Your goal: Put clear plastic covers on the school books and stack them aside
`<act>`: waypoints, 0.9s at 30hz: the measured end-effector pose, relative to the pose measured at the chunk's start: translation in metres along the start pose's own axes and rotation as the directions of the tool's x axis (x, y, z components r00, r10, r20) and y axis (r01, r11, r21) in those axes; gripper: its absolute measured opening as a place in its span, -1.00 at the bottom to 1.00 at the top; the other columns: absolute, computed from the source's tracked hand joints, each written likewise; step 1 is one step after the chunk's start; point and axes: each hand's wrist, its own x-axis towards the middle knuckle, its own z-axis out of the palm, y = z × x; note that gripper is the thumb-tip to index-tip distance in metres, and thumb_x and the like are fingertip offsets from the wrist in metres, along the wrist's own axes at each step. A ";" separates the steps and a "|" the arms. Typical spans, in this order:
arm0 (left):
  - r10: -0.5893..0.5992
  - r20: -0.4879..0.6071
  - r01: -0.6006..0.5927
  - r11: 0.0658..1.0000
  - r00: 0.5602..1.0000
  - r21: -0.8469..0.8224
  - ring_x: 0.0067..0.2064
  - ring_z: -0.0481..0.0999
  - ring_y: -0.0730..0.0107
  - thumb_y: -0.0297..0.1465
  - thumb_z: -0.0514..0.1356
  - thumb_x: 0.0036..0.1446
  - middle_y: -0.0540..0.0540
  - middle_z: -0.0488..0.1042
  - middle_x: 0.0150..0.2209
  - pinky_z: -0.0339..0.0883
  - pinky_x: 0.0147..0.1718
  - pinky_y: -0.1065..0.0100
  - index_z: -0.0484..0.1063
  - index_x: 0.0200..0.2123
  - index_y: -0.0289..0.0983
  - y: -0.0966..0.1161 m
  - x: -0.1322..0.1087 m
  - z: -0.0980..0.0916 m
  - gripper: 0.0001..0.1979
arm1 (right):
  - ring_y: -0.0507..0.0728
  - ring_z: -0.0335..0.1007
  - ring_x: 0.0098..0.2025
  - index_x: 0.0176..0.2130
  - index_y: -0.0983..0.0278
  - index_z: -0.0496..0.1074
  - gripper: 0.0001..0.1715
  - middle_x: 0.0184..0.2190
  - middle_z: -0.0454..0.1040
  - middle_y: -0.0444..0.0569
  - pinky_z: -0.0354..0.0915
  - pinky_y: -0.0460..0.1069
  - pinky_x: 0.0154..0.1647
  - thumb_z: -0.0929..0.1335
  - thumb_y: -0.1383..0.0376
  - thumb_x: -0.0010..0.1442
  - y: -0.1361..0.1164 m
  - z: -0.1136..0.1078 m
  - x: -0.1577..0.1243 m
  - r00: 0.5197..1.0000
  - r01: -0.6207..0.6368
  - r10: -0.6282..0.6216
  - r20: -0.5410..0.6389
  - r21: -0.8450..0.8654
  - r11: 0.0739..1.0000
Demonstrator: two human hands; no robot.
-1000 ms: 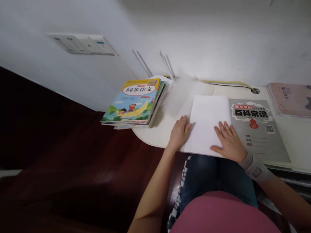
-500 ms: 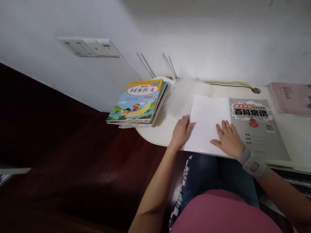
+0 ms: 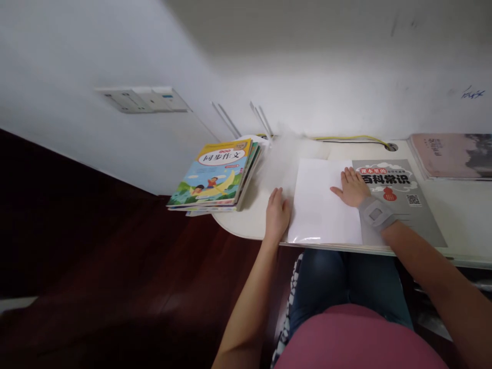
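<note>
An opened book lies on the white desk (image 3: 246,225), with a white flap or page (image 3: 323,205) on the left and a grey page (image 3: 400,225) printed with Chinese characters on the right. My right hand (image 3: 352,187) rests flat across the fold near the top, fingers spread, a grey band around its wrist. At the left edge of the white side lies my left hand (image 3: 277,215), palm down with fingers stretched out on the desk. Crumpled clear plastic film (image 3: 282,159) sits just behind the book.
A stack of books (image 3: 211,177) with a yellow and blue cover stands at the desk's rounded left end. Pink-covered books (image 3: 446,156) lie at the right. A yellow cable (image 3: 346,137) runs along the wall to a desk hole. A socket panel (image 3: 142,99) is on the wall.
My right hand has slid up the book toward its top edge along the fold. My left hand has shifted slightly left, off the white side. The view has tilted a little upward.
</note>
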 end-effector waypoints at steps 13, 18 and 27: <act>-0.174 0.278 0.285 0.855 0.945 -0.433 -0.61 0.31 0.51 -0.33 0.18 -0.01 0.10 0.34 -0.56 0.25 -0.55 0.43 0.26 0.07 -0.32 0.034 0.035 -0.059 -0.47 | 0.39 -0.10 0.34 0.25 0.41 0.18 -0.08 0.29 0.07 0.30 -0.02 0.23 0.32 0.35 -0.06 0.10 -0.049 0.017 -0.170 0.944 0.258 -0.225 -0.242 0.114 0.959; 0.141 0.148 0.032 0.608 0.979 -0.793 -0.60 0.33 0.58 -0.34 0.26 0.00 0.12 0.34 -0.54 0.31 -0.53 0.48 0.29 0.03 -0.19 0.121 0.054 -0.086 -0.52 | 0.23 0.03 0.32 0.30 0.27 0.08 -0.31 0.29 0.14 0.12 0.15 0.17 0.26 0.21 0.39 0.20 -0.030 0.015 -0.182 0.925 0.237 -0.047 -0.377 0.477 0.846; 0.517 0.264 -0.374 0.815 0.814 -0.442 0.36 -0.14 -0.07 0.04 -0.04 0.21 -0.31 -0.09 0.36 -0.09 0.23 -0.14 -0.15 0.34 -0.21 0.199 0.035 0.045 -0.23 | 0.23 0.37 0.07 -0.02 0.24 0.46 -0.60 -0.03 0.51 0.03 0.17 0.22 0.20 0.36 0.20 0.13 0.039 0.006 -0.209 0.860 0.043 0.495 -0.123 0.985 0.169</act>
